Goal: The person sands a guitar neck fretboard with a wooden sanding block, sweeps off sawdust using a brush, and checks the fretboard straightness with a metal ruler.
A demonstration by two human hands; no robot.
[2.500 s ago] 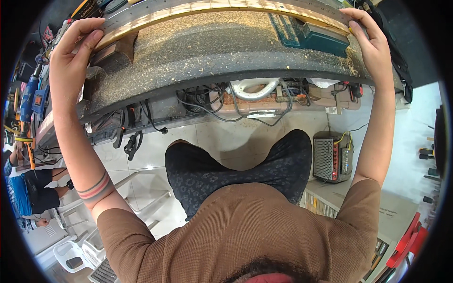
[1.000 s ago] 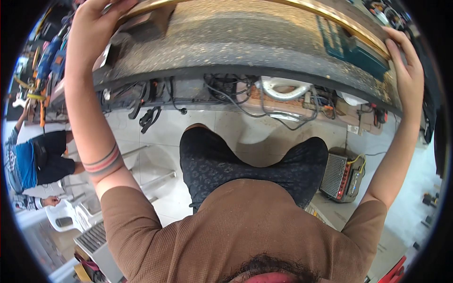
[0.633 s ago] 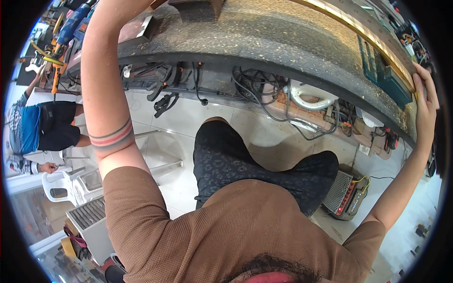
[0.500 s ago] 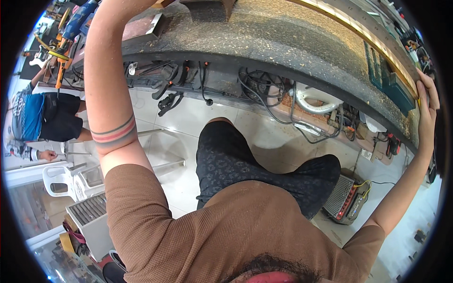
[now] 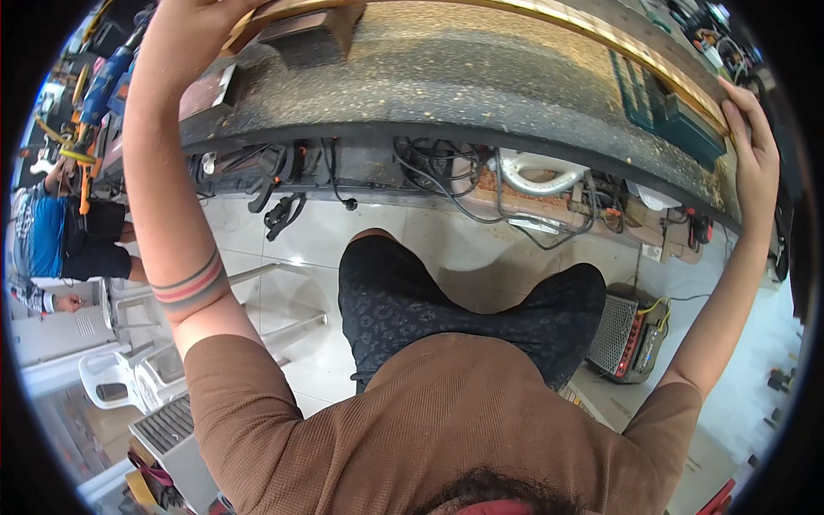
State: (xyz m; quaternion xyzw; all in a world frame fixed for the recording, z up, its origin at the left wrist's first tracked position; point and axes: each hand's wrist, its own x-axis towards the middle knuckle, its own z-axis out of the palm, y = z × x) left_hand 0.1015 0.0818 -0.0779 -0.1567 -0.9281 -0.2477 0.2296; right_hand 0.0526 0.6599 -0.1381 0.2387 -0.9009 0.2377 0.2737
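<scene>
A long wooden strip (image 5: 562, 19) with a pale top and a golden-brown edge spans the far side of the workbench. My left hand (image 5: 196, 33) is at its left end, fingers closed around it, though the picture's top edge cuts off part of them. Around the strip's right end curl the fingers of my right hand (image 5: 755, 133). A dark green block (image 5: 692, 130) lies under the strip beside that hand. Near my left hand, a dark brown block (image 5: 309, 36) stands beneath the strip.
Wood shavings cover the dark workbench (image 5: 403, 81). A flat metal-edged piece (image 5: 206, 93) sits near its left front. Cables (image 5: 429, 167) and a white-handled tool (image 5: 536, 176) lie on a shelf below. An amplifier (image 5: 625, 335) stands on the floor; another person (image 5: 43, 236) is at left, near a white chair (image 5: 107, 378).
The whole view has shifted, so bench and shelf sit further left in the picture. More of the strip's left end shows. Both hands stay at the strip's ends.
</scene>
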